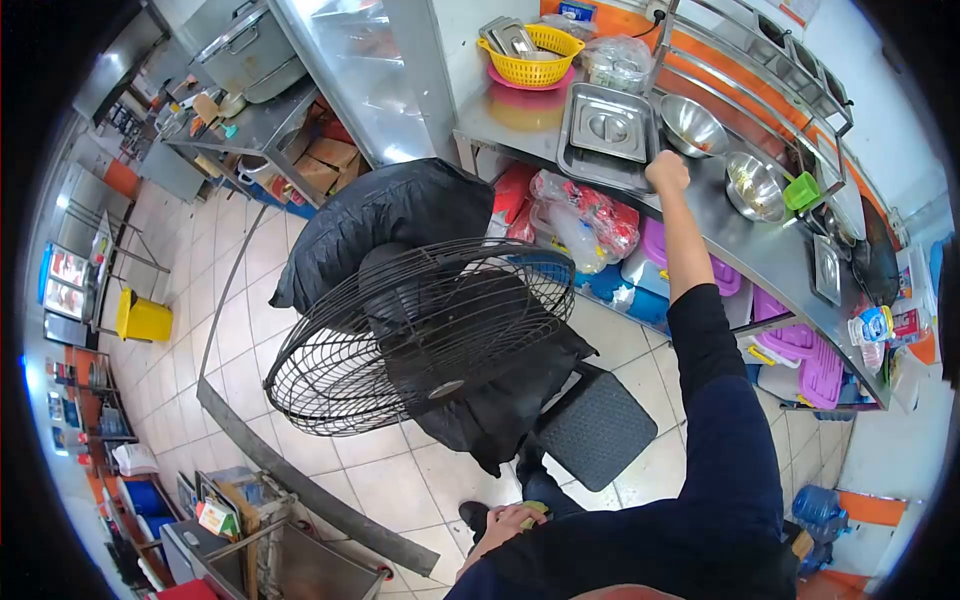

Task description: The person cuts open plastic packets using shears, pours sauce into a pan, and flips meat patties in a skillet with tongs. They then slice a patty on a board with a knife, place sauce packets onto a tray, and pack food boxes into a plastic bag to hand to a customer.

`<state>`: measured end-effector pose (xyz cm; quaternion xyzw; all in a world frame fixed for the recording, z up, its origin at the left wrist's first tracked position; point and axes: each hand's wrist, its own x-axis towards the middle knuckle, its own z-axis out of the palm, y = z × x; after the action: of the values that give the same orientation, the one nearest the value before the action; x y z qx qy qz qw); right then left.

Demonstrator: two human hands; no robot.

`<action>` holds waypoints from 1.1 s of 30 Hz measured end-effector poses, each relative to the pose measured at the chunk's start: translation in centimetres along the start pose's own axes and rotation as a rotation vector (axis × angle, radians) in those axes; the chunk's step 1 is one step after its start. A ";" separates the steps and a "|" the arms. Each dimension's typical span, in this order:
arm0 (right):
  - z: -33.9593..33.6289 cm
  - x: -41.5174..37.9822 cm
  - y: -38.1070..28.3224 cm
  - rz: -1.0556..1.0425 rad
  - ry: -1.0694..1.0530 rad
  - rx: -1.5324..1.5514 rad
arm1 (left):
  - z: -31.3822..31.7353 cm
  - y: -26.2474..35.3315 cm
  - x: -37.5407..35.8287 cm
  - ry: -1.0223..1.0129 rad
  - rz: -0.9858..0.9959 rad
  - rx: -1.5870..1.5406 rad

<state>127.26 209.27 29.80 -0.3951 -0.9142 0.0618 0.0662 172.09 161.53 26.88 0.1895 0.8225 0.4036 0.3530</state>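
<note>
The right hand (668, 171) is closed in a fist on the edge of a steel tray (606, 135) at the front of the table (760, 250). Steel bowls (692, 125) are set just beside it. The left hand (510, 520) is held low against the body, its grip unclear. A large fan (420, 330), draped with a black bag (400, 205), is stood on the floor near the table.

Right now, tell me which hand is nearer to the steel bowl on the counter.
Right. The right hand is stretched out to the counter's edge, just left of the steel bowl. The left hand is low by the body, far from it.
</note>
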 end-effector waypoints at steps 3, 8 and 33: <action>-2.7 -1.0 0.0 0.136 -0.293 0.152 | -0.2 0.4 -0.1 0.019 -0.025 -0.019; -2.5 -0.1 0.6 0.169 -0.087 0.242 | -0.7 -0.1 0.3 -0.045 -0.015 -0.039; -16.6 2.5 -11.5 -0.199 0.092 -0.262 | -0.6 -3.6 1.2 0.120 0.153 -0.166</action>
<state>120.17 204.34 48.23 -0.3103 -0.9450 -0.0827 0.0618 170.77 159.79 23.76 0.1974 0.7890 0.5068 0.2858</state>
